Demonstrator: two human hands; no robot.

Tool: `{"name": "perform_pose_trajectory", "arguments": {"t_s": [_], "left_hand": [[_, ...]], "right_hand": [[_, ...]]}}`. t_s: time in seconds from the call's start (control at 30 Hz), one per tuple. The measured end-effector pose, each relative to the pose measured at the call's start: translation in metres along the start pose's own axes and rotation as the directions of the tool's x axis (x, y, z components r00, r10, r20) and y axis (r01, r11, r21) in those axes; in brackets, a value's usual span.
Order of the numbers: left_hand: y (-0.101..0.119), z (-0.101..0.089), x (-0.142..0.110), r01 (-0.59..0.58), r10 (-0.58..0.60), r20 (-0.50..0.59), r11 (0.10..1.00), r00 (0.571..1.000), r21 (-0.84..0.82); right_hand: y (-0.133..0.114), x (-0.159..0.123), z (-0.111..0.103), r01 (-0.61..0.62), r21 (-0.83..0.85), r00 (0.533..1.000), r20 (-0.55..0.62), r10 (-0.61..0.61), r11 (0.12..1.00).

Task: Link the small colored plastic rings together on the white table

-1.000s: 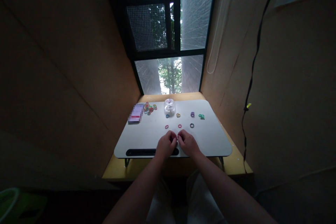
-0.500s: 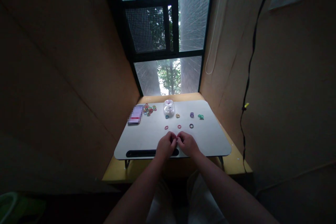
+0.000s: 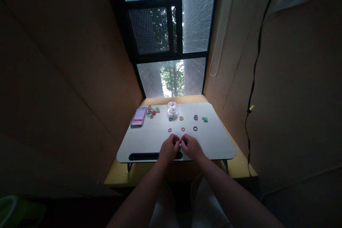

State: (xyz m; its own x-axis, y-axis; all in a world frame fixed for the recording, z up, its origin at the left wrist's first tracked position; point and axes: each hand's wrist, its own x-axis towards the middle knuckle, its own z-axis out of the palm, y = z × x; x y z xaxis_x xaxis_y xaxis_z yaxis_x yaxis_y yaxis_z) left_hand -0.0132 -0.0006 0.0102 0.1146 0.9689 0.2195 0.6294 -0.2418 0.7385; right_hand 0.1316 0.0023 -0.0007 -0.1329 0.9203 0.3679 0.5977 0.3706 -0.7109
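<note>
Over the front of the white lap table (image 3: 149,142), my left hand (image 3: 170,146) and my right hand (image 3: 190,146) meet fingertip to fingertip. Both are closed in a pinch on a small pinkish band that looks like a hair tie (image 3: 180,140), mostly covered by my fingers. Just beyond them lie a pink hair tie (image 3: 170,130), a red hair tie (image 3: 183,129) and a dark grey hair tie (image 3: 195,128). Farther back sit blue (image 3: 170,119), yellow (image 3: 181,118), purple (image 3: 196,117) and green hair ties (image 3: 205,119).
A clear round jar (image 3: 172,110) stands at the back middle. A heap of mixed hair ties (image 3: 153,112) lies at the back left beside a blurred phone-like object (image 3: 138,117). A black slot (image 3: 144,156) runs along the front edge. Walls flank both sides; a black cable (image 3: 252,85) hangs right.
Both hands stay pinched together in almost the same place, with only slight finger movement. The whole view has shifted a tiny bit; the hair ties on the table keep their places.
</note>
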Motion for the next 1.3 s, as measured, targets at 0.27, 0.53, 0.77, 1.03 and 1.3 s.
{"name": "perform_pose_trajectory", "arguments": {"t_s": [0.27, 0.53, 0.77, 1.03, 1.3], "left_hand": [[0.0060, -0.0020, -0.0009, 0.032, -0.032, 0.019, 0.999, 0.999, 0.016], [0.0021, -0.0010, -0.0011, -0.004, 0.004, 0.010, 1.000, 1.000, 0.027], [0.0011, -0.0004, -0.0014, -0.014, 0.013, 0.020, 0.999, 1.000, 0.037], [0.0016, -0.0006, -0.0015, -0.016, 0.016, 0.025, 0.999, 1.000, 0.033], [0.0010, 0.0009, -0.0017, -0.031, 0.030, 0.029, 0.999, 0.999, 0.040]], "right_hand": [[-0.0003, -0.0003, 0.0009, 0.001, 0.004, 1.000, -0.023, -0.001, 1.000], [-0.0017, -0.0015, -0.0003, 0.008, 0.023, 1.000, -0.028, -0.008, 1.000], [-0.0022, -0.0015, -0.0010, 0.002, 0.016, 1.000, -0.012, -0.002, 1.000], [-0.0014, -0.0018, -0.0006, -0.011, 0.030, 1.000, -0.018, 0.011, 0.999], [0.0002, -0.0013, 0.0001, -0.002, 0.041, 0.999, -0.032, 0.003, 0.999]]}}
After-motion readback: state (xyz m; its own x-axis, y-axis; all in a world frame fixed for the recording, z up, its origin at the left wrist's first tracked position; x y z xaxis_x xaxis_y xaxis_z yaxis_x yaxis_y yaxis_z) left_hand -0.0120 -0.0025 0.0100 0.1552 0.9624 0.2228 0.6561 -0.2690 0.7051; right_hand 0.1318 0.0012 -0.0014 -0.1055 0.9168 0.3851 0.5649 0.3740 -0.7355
